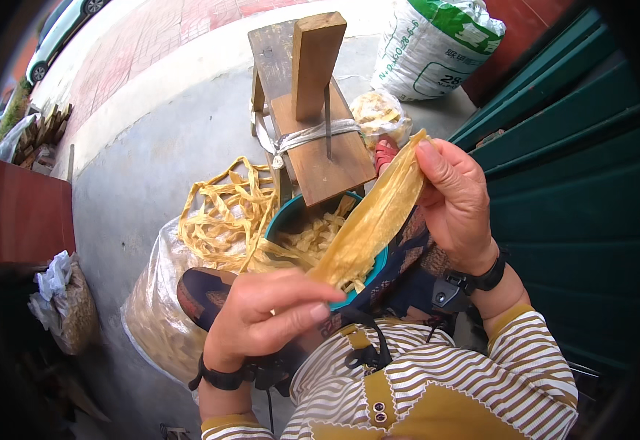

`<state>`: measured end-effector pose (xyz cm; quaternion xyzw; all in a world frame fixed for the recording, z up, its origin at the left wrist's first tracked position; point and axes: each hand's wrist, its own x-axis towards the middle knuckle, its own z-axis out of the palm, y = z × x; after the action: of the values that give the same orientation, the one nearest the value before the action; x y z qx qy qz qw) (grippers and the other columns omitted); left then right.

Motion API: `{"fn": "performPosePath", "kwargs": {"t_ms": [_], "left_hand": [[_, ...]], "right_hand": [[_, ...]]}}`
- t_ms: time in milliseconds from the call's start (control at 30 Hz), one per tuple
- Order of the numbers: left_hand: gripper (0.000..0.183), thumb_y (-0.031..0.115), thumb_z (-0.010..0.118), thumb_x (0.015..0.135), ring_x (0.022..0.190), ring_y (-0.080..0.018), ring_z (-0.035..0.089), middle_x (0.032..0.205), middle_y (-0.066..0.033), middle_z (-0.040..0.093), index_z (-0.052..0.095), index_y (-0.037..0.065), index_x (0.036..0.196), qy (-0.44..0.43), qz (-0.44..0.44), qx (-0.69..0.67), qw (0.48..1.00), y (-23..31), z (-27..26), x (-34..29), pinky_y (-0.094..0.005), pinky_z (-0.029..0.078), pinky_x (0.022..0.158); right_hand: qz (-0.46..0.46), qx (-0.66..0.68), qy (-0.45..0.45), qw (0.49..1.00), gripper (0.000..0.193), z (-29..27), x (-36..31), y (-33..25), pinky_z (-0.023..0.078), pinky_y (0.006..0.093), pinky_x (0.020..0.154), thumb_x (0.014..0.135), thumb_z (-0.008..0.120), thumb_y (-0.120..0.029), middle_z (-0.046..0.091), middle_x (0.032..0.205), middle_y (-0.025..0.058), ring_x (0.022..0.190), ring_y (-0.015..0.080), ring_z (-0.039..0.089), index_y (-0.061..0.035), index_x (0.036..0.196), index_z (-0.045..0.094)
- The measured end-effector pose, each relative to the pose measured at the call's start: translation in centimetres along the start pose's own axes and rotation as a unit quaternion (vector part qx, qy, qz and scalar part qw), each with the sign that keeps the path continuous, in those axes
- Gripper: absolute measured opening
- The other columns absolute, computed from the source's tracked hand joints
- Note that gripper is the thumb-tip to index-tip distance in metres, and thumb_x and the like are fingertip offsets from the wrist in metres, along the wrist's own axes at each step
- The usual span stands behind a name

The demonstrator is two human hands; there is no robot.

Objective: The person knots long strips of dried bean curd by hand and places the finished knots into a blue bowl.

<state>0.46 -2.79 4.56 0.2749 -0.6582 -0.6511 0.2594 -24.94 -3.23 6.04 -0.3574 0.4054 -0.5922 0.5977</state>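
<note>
A long, flat, yellowish strip [375, 213], leathery and slightly see-through, slants up to the right in front of me. My right hand [455, 202] pinches its upper end between thumb and fingers. At its lower end is my left hand [272, 315], with fingers stretched and thumb a little apart; the strip passes behind the index finger. Below the strip a teal basin [276, 220] holds pale yellow cut pieces [320, 238]. Over the basin's far rim juts a wooden stand [327, 165] with an upright block and a thin metal rod or blade, bound with cloth.
Tangled yellow strips [228, 213] lie on a clear plastic sack [162, 293] at the left. Beyond the stand are a bag of yellowish pieces [380, 114] and a white-green woven sack [433, 51]. A green ridged door [569, 161] borders the right; another plastic bag [67, 301] stands far left.
</note>
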Motion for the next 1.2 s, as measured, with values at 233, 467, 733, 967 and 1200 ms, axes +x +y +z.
{"fn": "performPosePath", "kwargs": {"t_ms": [233, 467, 733, 967, 1200], "left_hand": [[0.027, 0.011, 0.059, 0.079, 0.094, -0.0191, 0.057, 0.103, -0.0110, 0.060, 0.061, -0.007, 0.099, 0.030, -0.054, 0.044, 0.997, -0.4, 1.1, 2.6, -0.0287, 0.044, 0.084], [0.029, -0.004, 0.052, 0.073, 0.079, -0.0080, 0.054, 0.098, -0.0066, 0.060, 0.059, -0.003, 0.101, 0.123, -0.131, -0.070, 0.981, 1.6, 3.1, 1.3, -0.0192, 0.043, 0.070], [0.016, -0.004, 0.057, 0.079, 0.080, -0.0107, 0.060, 0.090, -0.0057, 0.063, 0.057, -0.002, 0.095, 0.213, -0.075, -0.054, 0.973, -1.5, 3.1, 0.8, -0.0226, 0.049, 0.073], [0.021, 0.018, 0.067, 0.078, 0.096, -0.0209, 0.058, 0.100, -0.0117, 0.061, 0.060, -0.001, 0.084, 0.132, 0.021, -0.070, 0.989, -1.9, 1.8, 1.5, -0.0332, 0.045, 0.086], [0.068, 0.028, 0.082, 0.069, 0.103, -0.0223, 0.055, 0.115, -0.0112, 0.052, 0.048, 0.003, 0.122, 0.147, 0.203, -0.039, 0.967, -2.1, 4.0, 2.5, -0.0349, 0.043, 0.092]], "right_hand": [[-0.104, -0.278, -0.260, 0.919, 0.021, 1.3, -6.0, 0.7, 0.052, 0.0279, 0.073, 0.094, 0.052, -0.014, 0.068, 0.091, 0.0165, 0.082, 0.0219, 0.068, 0.0037, 0.098, 0.063], [0.109, -0.200, -0.103, 0.968, 0.022, 0.6, -5.7, 3.4, 0.049, 0.0224, 0.059, 0.096, 0.051, -0.017, 0.062, 0.078, 0.0047, 0.066, 0.0092, 0.062, 0.0016, 0.092, 0.061], [0.119, -0.200, -0.076, 0.970, 0.020, 0.1, -6.0, 3.1, 0.047, 0.0214, 0.056, 0.095, 0.053, -0.016, 0.063, 0.072, 0.0042, 0.061, 0.0085, 0.060, 0.0020, 0.090, 0.060], [-0.161, -0.309, -0.116, 0.930, 0.017, 0.8, -6.6, 0.2, 0.046, 0.0216, 0.060, 0.094, 0.056, -0.012, 0.062, 0.080, 0.0072, 0.067, 0.0092, 0.059, 0.0042, 0.097, 0.058], [-0.024, 0.039, -0.054, 0.997, 0.024, 2.2, -6.8, -2.2, 0.045, 0.0212, 0.077, 0.097, 0.048, -0.017, 0.062, 0.093, 0.0067, 0.081, 0.0090, 0.058, 0.0050, 0.104, 0.057]]}}
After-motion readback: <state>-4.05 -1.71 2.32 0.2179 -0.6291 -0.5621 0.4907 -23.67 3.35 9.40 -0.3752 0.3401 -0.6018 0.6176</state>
